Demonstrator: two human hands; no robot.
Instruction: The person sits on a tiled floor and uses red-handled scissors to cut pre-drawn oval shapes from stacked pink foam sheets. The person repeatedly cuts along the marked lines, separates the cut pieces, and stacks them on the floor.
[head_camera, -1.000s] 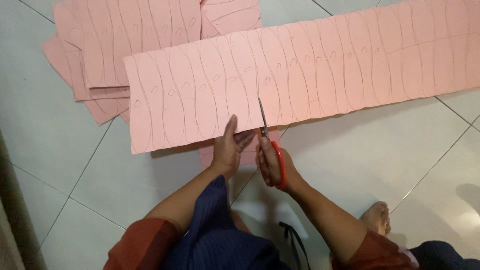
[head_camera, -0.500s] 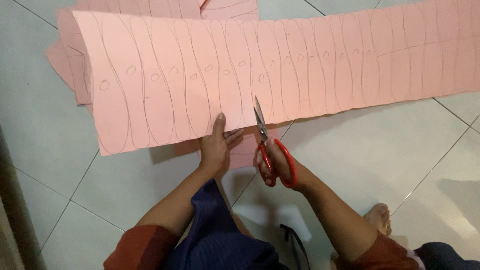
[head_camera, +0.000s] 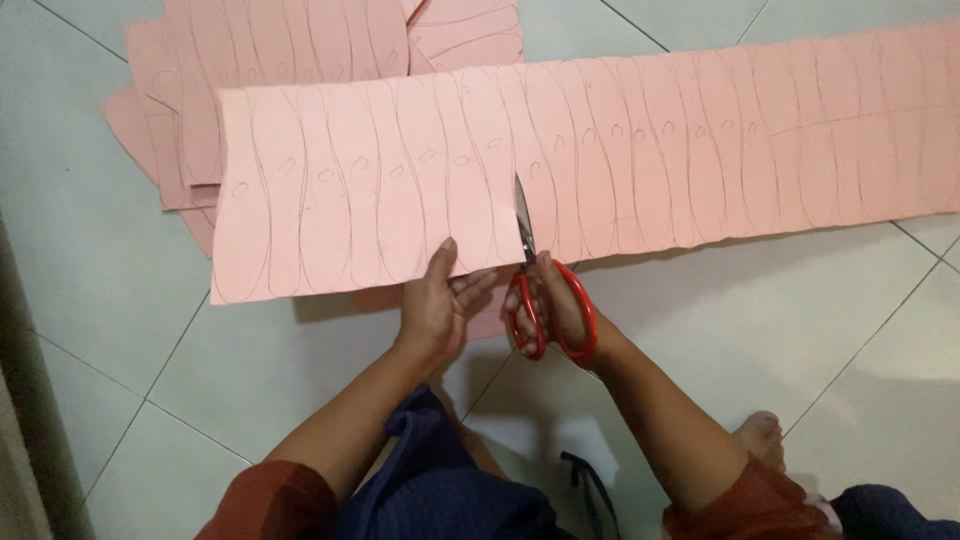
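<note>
A long pink sheet (head_camera: 640, 150) marked with pencilled curved outlines stretches across the tiled floor. My left hand (head_camera: 436, 305) grips its near edge, thumb on top. My right hand (head_camera: 553, 300) holds red-handled scissors (head_camera: 540, 290) whose blades lie on the sheet, pointing away from me along a drawn line just right of my left hand.
A stack of more pink sheets (head_camera: 260, 50) lies at the far left, partly under the long sheet. The floor is pale grey tile (head_camera: 780, 330). My bare foot (head_camera: 760, 435) rests at the lower right, and a dark strap (head_camera: 595, 485) lies by my lap.
The sheet has shifted to the right and its left end now lies flatter. The scissors have gone further into the sheet. My left hand has kept its hold on the near edge.
</note>
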